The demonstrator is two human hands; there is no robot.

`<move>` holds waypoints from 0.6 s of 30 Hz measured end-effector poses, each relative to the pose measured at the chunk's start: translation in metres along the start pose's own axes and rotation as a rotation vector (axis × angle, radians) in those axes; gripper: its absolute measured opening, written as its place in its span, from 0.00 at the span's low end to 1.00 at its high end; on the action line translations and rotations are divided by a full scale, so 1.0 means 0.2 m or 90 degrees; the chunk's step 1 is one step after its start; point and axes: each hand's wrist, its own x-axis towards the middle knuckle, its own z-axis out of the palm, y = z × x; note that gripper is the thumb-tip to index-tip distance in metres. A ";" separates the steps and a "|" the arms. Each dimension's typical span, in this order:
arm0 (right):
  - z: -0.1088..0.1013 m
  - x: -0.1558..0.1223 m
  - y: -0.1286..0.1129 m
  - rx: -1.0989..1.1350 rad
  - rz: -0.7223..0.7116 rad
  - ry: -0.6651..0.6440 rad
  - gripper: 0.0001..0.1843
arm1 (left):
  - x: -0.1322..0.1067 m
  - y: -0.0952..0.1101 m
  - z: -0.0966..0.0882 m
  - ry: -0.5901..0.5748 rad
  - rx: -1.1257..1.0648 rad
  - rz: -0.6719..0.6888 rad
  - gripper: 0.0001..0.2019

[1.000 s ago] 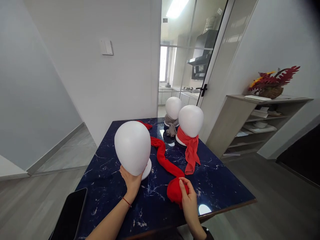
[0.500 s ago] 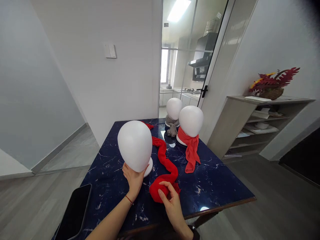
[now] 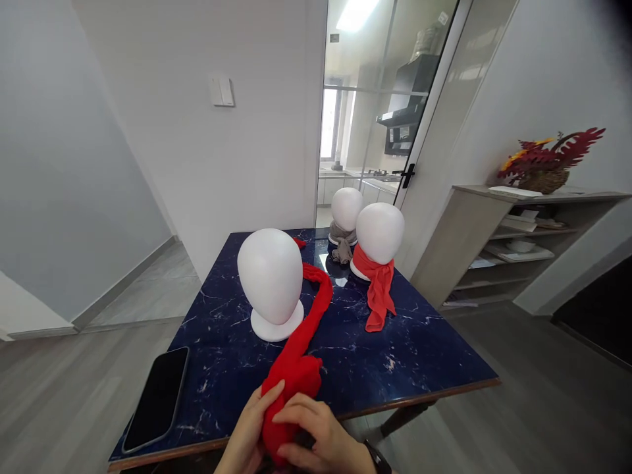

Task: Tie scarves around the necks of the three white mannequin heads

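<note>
A long red scarf [image 3: 302, 376] runs from behind the near white mannequin head [image 3: 270, 280] toward me, its bunched end at the table's front edge. My left hand [image 3: 251, 421] wraps the scarf's left side with the thumb on top. From the right, my right hand [image 3: 316, 431] holds the same bunched end with bent fingers. The near head stands upright on its round base, with no hand on it. Farther back stand a head [image 3: 380, 232] with a coral-red scarf [image 3: 379, 289] tied at its neck and another head [image 3: 346, 209] with a grey scarf [image 3: 342, 245].
A black phone [image 3: 157, 398] lies at the left front of the dark blue marbled table [image 3: 385, 368]. Behind the table are a wall and a glass door [image 3: 368, 118]. A grey shelf [image 3: 513, 243] with a flower basket [image 3: 543, 178] stands to the right.
My left hand has let go of the near head and moved down to the red scarf. The scarf's bunched end has come toward me, and my right hand has moved nearer with it.
</note>
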 end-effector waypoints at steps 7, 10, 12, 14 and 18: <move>-0.22 0.08 0.11 -0.102 0.156 0.164 0.28 | -0.11 0.10 0.00 -0.165 0.284 0.102 0.23; -0.27 0.16 0.15 -0.092 0.122 -0.010 0.33 | -0.14 0.20 0.03 -0.366 0.491 0.154 0.17; -0.32 0.20 0.17 -0.055 0.167 0.003 0.25 | -0.13 0.30 0.01 -0.389 0.616 0.215 0.15; -0.38 0.22 0.16 -0.011 0.228 0.074 0.18 | -0.10 0.38 -0.04 -0.292 0.725 0.303 0.14; -0.45 0.24 0.06 0.004 0.241 0.079 0.11 | -0.02 0.37 -0.10 -0.005 0.861 0.470 0.19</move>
